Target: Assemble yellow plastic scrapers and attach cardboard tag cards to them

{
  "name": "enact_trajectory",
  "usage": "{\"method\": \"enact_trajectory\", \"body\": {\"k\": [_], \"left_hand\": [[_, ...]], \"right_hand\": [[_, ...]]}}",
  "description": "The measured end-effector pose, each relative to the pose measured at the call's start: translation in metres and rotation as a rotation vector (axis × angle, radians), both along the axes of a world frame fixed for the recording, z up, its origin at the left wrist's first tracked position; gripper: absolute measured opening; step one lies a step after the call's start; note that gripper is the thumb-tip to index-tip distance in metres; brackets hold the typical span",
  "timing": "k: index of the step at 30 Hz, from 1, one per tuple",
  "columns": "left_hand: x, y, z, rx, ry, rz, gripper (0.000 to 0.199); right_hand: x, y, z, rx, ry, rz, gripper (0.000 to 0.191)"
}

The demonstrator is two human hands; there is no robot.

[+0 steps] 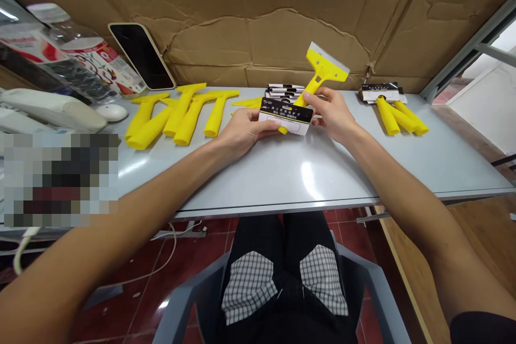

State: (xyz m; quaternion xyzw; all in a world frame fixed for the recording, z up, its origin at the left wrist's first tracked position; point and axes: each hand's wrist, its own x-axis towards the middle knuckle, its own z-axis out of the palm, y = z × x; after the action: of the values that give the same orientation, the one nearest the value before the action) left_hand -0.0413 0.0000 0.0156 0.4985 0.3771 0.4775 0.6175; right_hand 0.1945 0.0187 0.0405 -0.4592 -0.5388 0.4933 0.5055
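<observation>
A yellow scraper (321, 71) with a wide blade head tilts up to the right above the table. The fingers of my right hand (332, 113) are closed around its handle below the head. My left hand (243, 131) pinches a black-and-white printed card (285, 116) by its left side. The card lies across the lower handle, whose end shows under it. Behind the card is a stack of similar cards (282, 91). Several yellow scrapers (189, 110) without cards lie to the left, and another (250, 102) is partly hidden behind my left hand.
Carded scrapers (397, 110) lie at the right on the grey table (322, 172). At the left are a phone (143, 56), a bottle (99, 56), a white mouse (112, 113) and a blurred patch. Cardboard (242, 11) stands along the back.
</observation>
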Motion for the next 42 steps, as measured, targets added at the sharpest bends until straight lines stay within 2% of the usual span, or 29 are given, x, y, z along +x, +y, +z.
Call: {"method": "enact_trajectory", "body": {"k": [5,12,16,19,23,27,31,34,39,42], "left_hand": [[0.004,-0.005,0.003,0.022,-0.01,0.023,0.03],[0.007,-0.009,0.005,0.016,-0.014,0.019,0.034],[0.008,-0.014,0.008,0.045,0.008,-0.007,0.039],[0.009,-0.018,0.011,0.065,0.045,0.022,0.039],[0.011,-0.019,0.011,0.047,0.032,0.042,0.037],[0.012,-0.019,0.01,0.059,0.017,-0.002,0.038],[0.015,-0.021,0.01,0.079,-0.043,-0.014,0.037],[0.016,-0.02,0.01,0.067,-0.069,0.011,0.036],[0.014,-0.014,0.008,0.032,-0.084,0.105,0.03],[0.012,-0.011,0.008,0.008,-0.082,0.15,0.029]], "right_hand": [[-0.001,-0.001,-0.001,0.021,-0.043,0.046,0.034],[-0.004,-0.002,-0.002,0.031,-0.049,0.109,0.047],[-0.003,-0.004,0.001,0.06,-0.012,0.084,0.051],[-0.006,-0.005,0.002,0.05,-0.004,0.061,0.054],[-0.003,0.0,0.004,0.053,0.022,-0.037,0.063],[0.007,0.009,0.006,0.12,0.031,-0.131,0.052],[0.006,0.009,0.004,0.104,0.063,-0.155,0.046],[-0.005,0.0,0.001,0.081,0.053,-0.095,0.047],[-0.016,-0.016,0.001,0.078,-0.036,0.123,0.038],[-0.018,-0.02,0.002,0.056,-0.023,0.234,0.042]]}}
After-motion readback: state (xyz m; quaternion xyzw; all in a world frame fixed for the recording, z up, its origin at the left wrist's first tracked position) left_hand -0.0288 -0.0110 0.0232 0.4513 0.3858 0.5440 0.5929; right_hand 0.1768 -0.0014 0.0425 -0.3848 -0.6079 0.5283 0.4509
